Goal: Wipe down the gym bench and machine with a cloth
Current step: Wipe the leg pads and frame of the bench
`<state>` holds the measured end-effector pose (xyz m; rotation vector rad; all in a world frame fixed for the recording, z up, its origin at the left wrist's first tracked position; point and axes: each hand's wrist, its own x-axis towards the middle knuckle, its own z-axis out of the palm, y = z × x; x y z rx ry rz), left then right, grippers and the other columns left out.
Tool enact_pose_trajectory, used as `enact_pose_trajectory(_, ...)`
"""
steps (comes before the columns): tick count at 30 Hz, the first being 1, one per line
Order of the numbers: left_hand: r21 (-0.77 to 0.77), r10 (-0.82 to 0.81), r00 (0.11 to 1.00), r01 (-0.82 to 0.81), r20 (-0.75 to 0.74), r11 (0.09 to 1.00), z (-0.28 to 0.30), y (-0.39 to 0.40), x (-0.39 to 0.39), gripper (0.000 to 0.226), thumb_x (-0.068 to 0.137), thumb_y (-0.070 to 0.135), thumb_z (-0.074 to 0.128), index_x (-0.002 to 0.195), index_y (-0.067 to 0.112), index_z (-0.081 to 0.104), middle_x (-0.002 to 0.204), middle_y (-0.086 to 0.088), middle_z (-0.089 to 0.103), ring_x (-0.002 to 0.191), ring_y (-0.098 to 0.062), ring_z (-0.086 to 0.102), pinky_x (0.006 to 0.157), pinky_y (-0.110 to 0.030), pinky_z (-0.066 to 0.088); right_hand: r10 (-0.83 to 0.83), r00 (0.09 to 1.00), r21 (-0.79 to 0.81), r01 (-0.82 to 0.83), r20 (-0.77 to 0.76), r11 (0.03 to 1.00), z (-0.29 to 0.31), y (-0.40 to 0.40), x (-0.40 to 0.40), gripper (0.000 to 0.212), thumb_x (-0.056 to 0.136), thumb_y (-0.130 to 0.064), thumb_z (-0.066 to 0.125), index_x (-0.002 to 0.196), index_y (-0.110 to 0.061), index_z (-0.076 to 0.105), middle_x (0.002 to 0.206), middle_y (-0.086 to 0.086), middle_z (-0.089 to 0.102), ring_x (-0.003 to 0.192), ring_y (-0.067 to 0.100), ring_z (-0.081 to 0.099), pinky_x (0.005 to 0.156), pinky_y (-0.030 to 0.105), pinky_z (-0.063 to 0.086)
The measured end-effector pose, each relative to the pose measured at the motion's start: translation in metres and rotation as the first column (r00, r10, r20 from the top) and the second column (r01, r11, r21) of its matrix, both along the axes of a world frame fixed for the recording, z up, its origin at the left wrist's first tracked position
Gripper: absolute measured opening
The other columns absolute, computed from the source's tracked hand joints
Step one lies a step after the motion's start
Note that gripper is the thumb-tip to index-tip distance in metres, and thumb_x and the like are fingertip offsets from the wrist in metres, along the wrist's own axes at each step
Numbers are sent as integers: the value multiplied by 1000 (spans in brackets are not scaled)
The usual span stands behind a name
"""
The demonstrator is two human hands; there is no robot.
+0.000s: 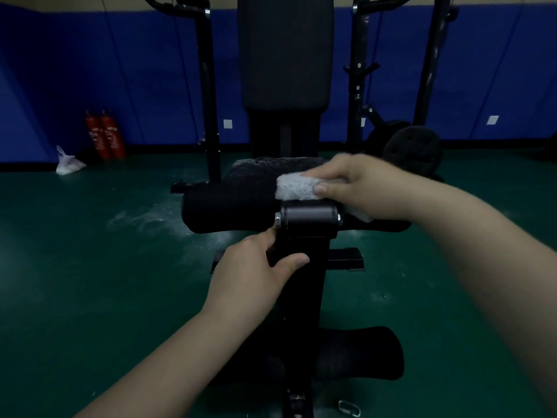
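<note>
A: While the bench is being steadied, how can the cloth [297, 186] be expected to handle?

B: It is judged to be soft, light and limp. It is bunched into a grey wad that folds over whatever is beneath it, so it is best taken broadly under the fingers and palm, not pinched at a corner. A loose end is seen trailing below the right hand [354, 184].

A: Where is it placed?

B: It is pressed on the upper foam roller [229, 206], just behind the metal pivot sleeve [309, 220] at the top of the upright post [304, 276]. The seat pad [271, 164] lies just beyond it, with the back pad [284, 52] raised farther off.

A: How is the right hand held?

B: The forearm is brought in from the right, the palm is turned down, and the cloth is gripped with fingers curled over it and the thumb laid along its near edge. Some motion blur is noted there.

A: And the left hand [256, 267]?

B: The post is clasped from the left, just below the sleeve, with the thumb laid across its front face and the fingers wrapped behind. The frame is judged stiff and heavy, so little bracing should be needed.
</note>
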<state>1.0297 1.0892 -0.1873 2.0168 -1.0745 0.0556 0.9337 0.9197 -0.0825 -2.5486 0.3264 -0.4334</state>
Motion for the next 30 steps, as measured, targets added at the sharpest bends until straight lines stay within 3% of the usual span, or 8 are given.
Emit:
enact_pose_trajectory(1,-10,2,1000,-2,-5,1000,-1,0,0,48,79,51,67,123,36,60,101,17,68,90,1,60,70,-11,46,-2,998,10,3,-65,1000,-2,1,4,25,96,-25,53,118,-35,62,66,-26,65,54,1,60,50,14,46)
enact_pose_trajectory(5,-5,-10,999,9,-48,1000,-1,0,0,54,78,51,67,128,33,58,105,16,66,88,3,58,67,0,39,-78,989,-41,74,-122,996,-3,-6,9,26,96,-27,54,121,-29,63,116,-17,59,63,-10,59,56,8,45)
enact_pose_trajectory(9,53,-14,994,20,-110,998,11,2,0,54,79,48,69,129,34,56,111,13,64,96,0,57,70,0,38,-19,995,166,36,-101,985,6,1,10,19,96,-31,53,112,-34,63,75,-14,69,68,2,66,61,16,49)
enact_pose_trajectory(13,134,-39,987,60,-157,989,26,3,1,48,79,46,71,124,34,59,105,9,67,90,-5,62,79,-24,52,55,922,145,1,-382,989,28,1,10,16,90,-44,57,100,-56,55,117,3,68,104,25,65,92,43,52)
enact_pose_trajectory(16,224,-35,982,77,-185,972,35,5,4,54,80,47,70,130,32,55,109,3,66,92,-10,62,82,-32,53,35,893,196,60,-448,979,44,0,2,23,90,-39,60,111,-48,58,118,-4,66,98,23,65,82,34,55)
enact_pose_trajectory(19,318,-23,977,91,-210,944,49,15,6,60,86,42,66,141,33,44,133,1,55,114,-13,56,94,-23,46,-17,885,238,143,-465,961,54,1,-12,18,90,-30,63,105,-41,62,105,-15,61,98,9,59,78,22,44)
enact_pose_trajectory(23,472,36,978,66,-205,879,80,43,9,53,95,33,54,145,29,36,144,-3,44,118,-16,53,96,-24,44,-163,890,247,288,-425,925,45,12,-28,25,92,-28,61,117,-23,65,112,0,65,96,18,62,83,30,48)
enact_pose_trajectory(30,667,117,977,31,-176,745,153,90,9,53,98,33,47,148,23,31,143,-5,44,130,-23,40,103,-37,41,-391,871,275,471,-298,838,83,53,-47,37,94,-35,56,128,-23,57,109,6,54,75,11,53,57,13,34)
